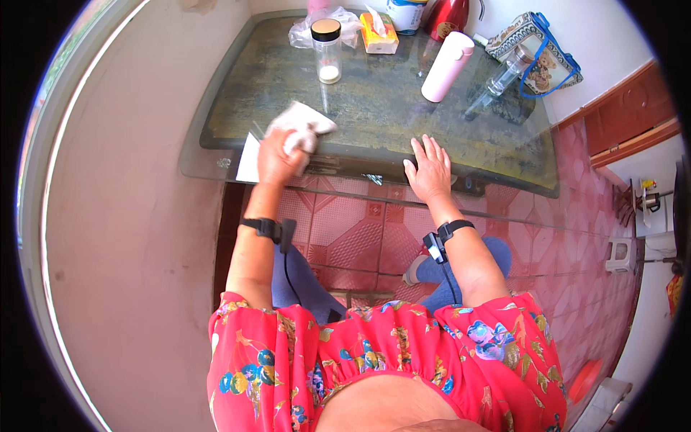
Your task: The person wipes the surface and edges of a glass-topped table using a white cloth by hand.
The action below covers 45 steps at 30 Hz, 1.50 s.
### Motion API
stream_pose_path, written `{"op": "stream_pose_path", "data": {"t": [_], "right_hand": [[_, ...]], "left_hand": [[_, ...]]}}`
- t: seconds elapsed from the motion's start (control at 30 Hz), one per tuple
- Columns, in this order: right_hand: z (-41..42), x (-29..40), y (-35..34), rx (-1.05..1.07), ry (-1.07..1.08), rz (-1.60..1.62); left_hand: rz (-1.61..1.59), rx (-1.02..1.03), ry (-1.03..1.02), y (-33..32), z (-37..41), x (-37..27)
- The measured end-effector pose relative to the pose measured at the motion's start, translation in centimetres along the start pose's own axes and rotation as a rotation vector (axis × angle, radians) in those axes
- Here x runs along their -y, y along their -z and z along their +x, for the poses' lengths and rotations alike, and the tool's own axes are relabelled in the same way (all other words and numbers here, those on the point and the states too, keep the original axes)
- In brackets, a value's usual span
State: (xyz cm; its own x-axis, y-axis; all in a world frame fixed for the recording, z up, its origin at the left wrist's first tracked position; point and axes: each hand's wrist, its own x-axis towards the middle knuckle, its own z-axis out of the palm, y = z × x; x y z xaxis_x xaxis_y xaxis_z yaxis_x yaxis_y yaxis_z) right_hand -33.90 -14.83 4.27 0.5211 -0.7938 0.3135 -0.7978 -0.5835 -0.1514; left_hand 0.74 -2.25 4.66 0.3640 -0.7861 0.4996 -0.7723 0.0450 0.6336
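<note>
My left hand [276,157] grips a crumpled white cloth [305,116] over the front left part of the glass-topped table [372,121]. Both hand and cloth are blurred. Beside that wrist, a flat white piece [249,161], perhaps paper, shows at the table's edge; I cannot tell whether it lies on or beneath the glass. Palm down, my right hand [430,170] rests near the front edge with its fingers apart and nothing in it. Beyond the cloth stands a clear jar [327,54] with a dark-rimmed lid and something white at its bottom.
A pink vacuum flask [447,67], a clear glass bottle [507,73] and a patterned bag with blue handles [545,59] occupy the right side. Along the back are a plastic bag [345,24], a tissue pack [379,35], a tin [406,16] and a red kettle-like vessel [448,19]. A wall borders the left.
</note>
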Motion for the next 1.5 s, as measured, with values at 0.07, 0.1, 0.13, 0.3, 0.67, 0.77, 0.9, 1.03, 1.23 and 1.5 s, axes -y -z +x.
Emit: {"op": "stream_pose_path", "data": {"t": [0.07,0.1,0.13,0.3,0.67,0.77,0.9,1.03,1.23,1.5], "right_hand": [[-0.3,0.3,0.0,0.007,-0.007,0.005],[-0.3,0.4,0.0,0.012,-0.01,0.0],[-0.1,0.7,-0.1,0.017,-0.005,0.004],[-0.2,0.8,0.0,-0.004,-0.001,-0.002],[0.0,0.2,-0.8,-0.013,0.016,-0.012],[0.0,-0.3,-1.3,0.017,-0.003,-0.008],[0.1,-1.1,-1.7,0.03,-0.022,-0.011],[0.2,-0.9,-1.8,0.04,-0.024,0.005],[-0.1,-0.8,-1.9,0.0,-0.025,0.005],[-0.2,-0.8,-2.0,-0.05,-0.012,-0.01]], "left_hand": [[0.297,-0.043,0.16,1.4,1.1,4.1],[0.361,-0.031,0.193,1.4,1.9,5.6],[0.417,-0.071,0.189,1.4,2.8,6.9],[0.49,-0.129,0.217,-2.3,7.4,7.1],[0.148,0.16,-0.12,-14.4,5.1,-8.8],[-0.002,0.158,-0.206,-14.0,1.3,-10.6],[-0.035,0.18,-0.256,-9.9,-2.8,-11.3],[0.143,0.087,-0.226,-5.6,-4.8,-6.4],[0.288,-0.135,0.146,0.2,-1.0,2.8],[0.447,-0.026,0.132,-6.4,2.4,-0.1]]}}
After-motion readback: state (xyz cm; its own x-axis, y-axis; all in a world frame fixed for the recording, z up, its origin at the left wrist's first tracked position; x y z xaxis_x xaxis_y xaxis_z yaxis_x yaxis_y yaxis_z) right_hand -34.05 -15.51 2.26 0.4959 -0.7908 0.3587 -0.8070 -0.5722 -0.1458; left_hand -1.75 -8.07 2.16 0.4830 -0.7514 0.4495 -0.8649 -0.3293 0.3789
